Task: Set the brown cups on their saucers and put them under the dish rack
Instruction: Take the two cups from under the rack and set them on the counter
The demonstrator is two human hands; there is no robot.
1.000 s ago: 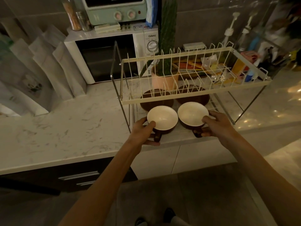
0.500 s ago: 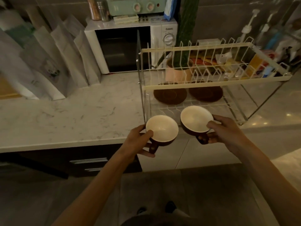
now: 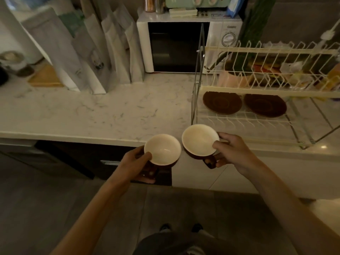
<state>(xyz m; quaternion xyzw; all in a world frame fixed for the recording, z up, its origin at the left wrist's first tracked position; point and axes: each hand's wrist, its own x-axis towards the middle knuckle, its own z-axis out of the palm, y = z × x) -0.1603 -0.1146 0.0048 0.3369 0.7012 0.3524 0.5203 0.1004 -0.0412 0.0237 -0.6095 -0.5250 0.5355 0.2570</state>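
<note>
Holding left hand (image 3: 135,163) fingers curled round left cup (image 3: 162,152) | right hand (image 3: 232,153) fingers gripping right cup (image 3: 200,139)

Two saucers (image 3: 222,102) (image 3: 265,105) side by side under dish rack (image 3: 270,83), microwave (image 3: 176,46) behind-left.

You have drawn both cups back from under the rack (image 3: 265,89). Your left hand (image 3: 135,165) now holds its cup (image 3: 162,152) out past the counter edge (image 3: 77,138), over the dark cabinet front. Your right hand (image 3: 232,153) holds the other cup (image 3: 200,139) above the edge, clear of the saucers (image 3: 222,104). The view has swung left.
</note>
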